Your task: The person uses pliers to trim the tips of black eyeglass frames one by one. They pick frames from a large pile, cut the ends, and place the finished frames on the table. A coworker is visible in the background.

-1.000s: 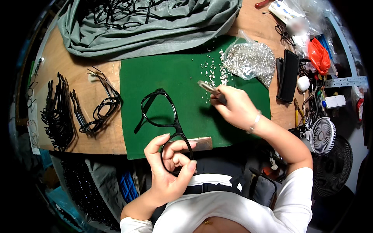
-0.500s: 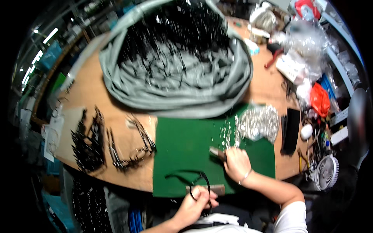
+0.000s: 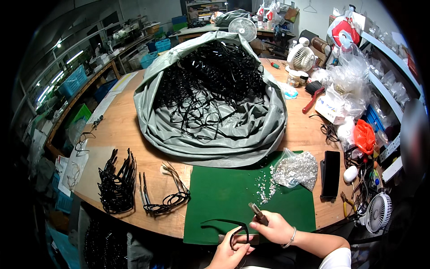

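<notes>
My left hand (image 3: 228, 253) grips a black eyeglass frame (image 3: 245, 234) at the near edge of a green mat (image 3: 215, 193); one temple stretches left over the mat. Just right of it, my right hand (image 3: 277, 229) is closed around a short hand tool (image 3: 257, 212) with a metal tip; its exact kind is unclear. A flat metal piece (image 3: 222, 238) lies partly hidden behind the left hand. Farther up the mat, tiny silvery pieces (image 3: 265, 190) are scattered beside a clear plastic bag (image 3: 289, 172) full of them.
A large grey sack (image 3: 210, 152) holding many black frames stands behind the mat. Left of the mat lie a few black frames (image 3: 168, 204) and a stacked bundle (image 3: 117, 186). On the right are a black case (image 3: 330, 175), pliers (image 3: 346, 205) and a small fan (image 3: 377, 210).
The view has tilted up, so the room behind shows. My right hand, still holding the tool, has drawn back from the silvery pieces toward the frame in my left hand.
</notes>
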The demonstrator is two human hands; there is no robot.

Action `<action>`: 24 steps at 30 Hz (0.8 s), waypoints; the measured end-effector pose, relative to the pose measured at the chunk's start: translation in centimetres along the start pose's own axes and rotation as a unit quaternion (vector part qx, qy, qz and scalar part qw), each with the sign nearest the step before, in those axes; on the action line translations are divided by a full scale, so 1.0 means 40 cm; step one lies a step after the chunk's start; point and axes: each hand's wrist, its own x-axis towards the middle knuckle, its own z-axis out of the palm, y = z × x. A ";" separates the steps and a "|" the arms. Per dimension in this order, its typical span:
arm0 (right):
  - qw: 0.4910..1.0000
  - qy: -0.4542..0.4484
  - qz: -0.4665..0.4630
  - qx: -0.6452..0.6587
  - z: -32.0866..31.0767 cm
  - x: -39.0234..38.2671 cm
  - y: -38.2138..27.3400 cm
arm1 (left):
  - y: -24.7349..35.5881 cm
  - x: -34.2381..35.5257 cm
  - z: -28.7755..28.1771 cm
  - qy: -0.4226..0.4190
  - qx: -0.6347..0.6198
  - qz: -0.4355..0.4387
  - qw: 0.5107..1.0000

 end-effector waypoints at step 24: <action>0.920 0.017 0.122 0.372 0.053 -0.009 0.012 | -0.035 0.009 0.042 -0.013 0.086 0.082 0.993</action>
